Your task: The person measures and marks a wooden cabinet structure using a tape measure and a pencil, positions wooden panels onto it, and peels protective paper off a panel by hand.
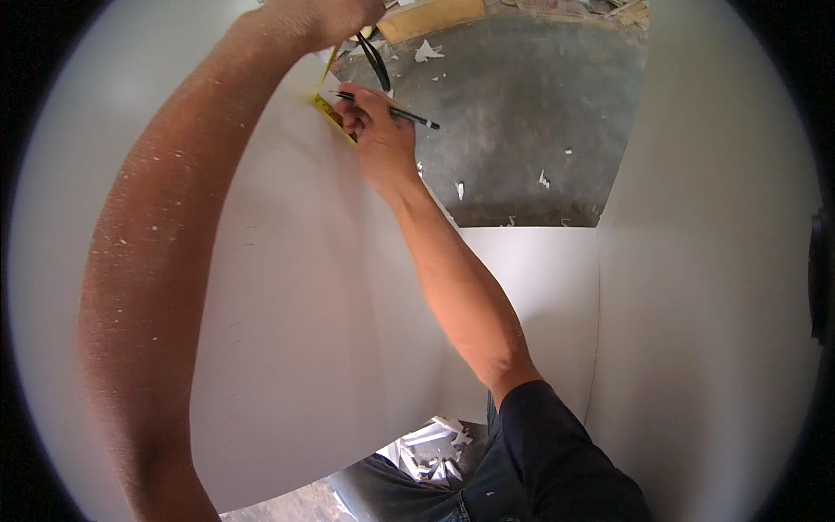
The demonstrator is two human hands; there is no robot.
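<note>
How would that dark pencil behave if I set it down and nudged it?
The pencil in the right hand looks thin, so it's probably light. Its straight, rod-like shape suggests it would stay stiff and might roll, though I can't tell whether its sides are round.

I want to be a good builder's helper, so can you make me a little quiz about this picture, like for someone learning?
1. Fill in the blank: The right grip holds a dark ____.
2. True or false: A dark sleeve shows on both arms.
3. Pick one: What colour is the measuring tape strip?
a) blue
b) yellow
c) red

Key:
1. pencil
2. False: the left arm looks bare as far as we can see; only the right arm shows a dark sleeve.
3. b
</note>
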